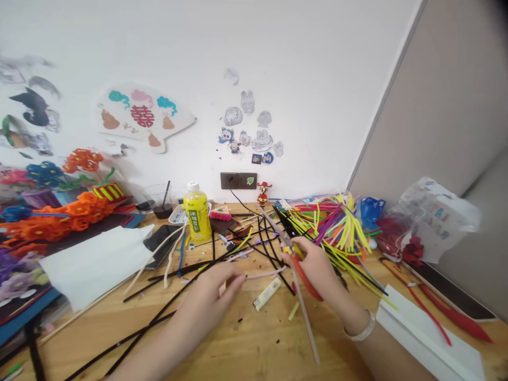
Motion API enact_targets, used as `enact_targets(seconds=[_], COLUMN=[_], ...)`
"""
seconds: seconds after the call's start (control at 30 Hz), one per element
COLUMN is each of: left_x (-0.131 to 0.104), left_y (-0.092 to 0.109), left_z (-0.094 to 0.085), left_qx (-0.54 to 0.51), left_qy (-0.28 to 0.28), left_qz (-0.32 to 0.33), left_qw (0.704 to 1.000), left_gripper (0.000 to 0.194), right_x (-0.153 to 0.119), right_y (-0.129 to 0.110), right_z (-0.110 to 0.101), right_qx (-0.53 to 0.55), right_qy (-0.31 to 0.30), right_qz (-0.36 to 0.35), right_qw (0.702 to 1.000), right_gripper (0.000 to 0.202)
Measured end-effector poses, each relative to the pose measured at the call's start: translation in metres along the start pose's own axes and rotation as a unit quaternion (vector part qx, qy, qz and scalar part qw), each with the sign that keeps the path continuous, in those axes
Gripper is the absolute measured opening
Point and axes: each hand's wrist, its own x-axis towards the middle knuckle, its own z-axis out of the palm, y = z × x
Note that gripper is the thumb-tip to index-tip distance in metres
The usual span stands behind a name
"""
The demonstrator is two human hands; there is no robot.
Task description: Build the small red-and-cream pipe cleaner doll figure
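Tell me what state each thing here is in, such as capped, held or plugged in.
Bottle: upright, cap on.
Cup: upright, some dark liquid inside, straw leaning in it.
Plug: pushed into the left socket.
Scissors: held in the right hand; how far open, unclear.
Pale purple stem: one end at the left hand; grip unclear.
Black stems: loose, crossing on the table.
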Motion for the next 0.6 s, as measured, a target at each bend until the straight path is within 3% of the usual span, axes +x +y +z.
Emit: enact_targets(seconds=[0.07, 0.2, 0.37, 0.6], left_x=[0.000, 0.002, 0.003, 0.004], left_y=[-0.004, -0.013, -0.018, -0.020], left_z=[0.008, 0.028, 0.036, 0.022], left_qx=[0.100, 0.260, 0.271, 0.242], left_qy=[-0.083, -0.150, -0.167, -0.161], left_qz=[0.030, 0.052, 0.058, 0.057], left_qw=[0.991, 0.952, 0.946, 0.955], left_gripper=[0.024, 0.025, 0.021, 0.025], right_x=[0.013, 0.032, 0.042, 0.045], right_y=[0.016, 0.048, 0.077, 0.104], right_z=[-0.009, -0.026, -0.044, -0.059], right_qx=[-0.069, -0.199, -0.282, -0.310], right_qy=[0.034, 0.067, 0.069, 0.083], right_qz=[0.049, 0.136, 0.210, 0.245], right_qw=[0.996, 0.968, 0.934, 0.915], right_gripper=[0.028, 0.036, 0.036, 0.033])
